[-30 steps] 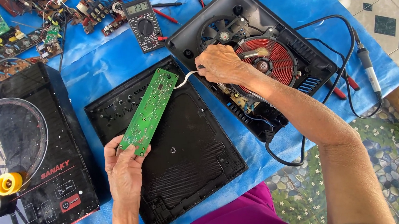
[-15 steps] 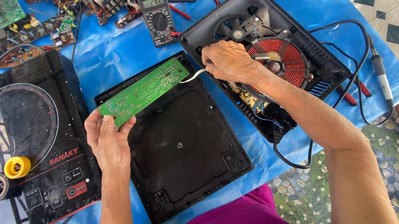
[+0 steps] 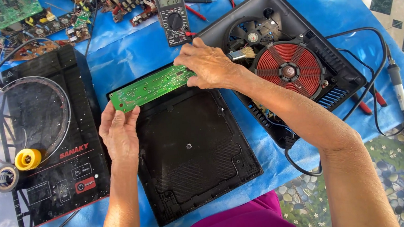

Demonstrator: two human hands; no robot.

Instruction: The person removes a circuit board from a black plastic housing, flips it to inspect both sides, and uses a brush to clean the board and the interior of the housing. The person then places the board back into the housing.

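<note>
Both hands on the green circuit board: left hand pinches its near end, right hand grips the far end w/ curled fingers, over the black cooker panel on the table.

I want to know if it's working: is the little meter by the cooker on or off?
On. The meter lies flat on the blue sheet, and its small screen shows dark digits. A blank screen would mean off.

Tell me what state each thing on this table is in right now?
Green circuit board: loose, held at both ends.
Left hand: gripping the board's near end.
Right hand: gripping the far end.
Black cooker base: opened, red coil and fan exposed.
Black cover panel: detached, lying flat.
Multimeter: switched on, display lit.
Soldering iron: lying unused.
</note>
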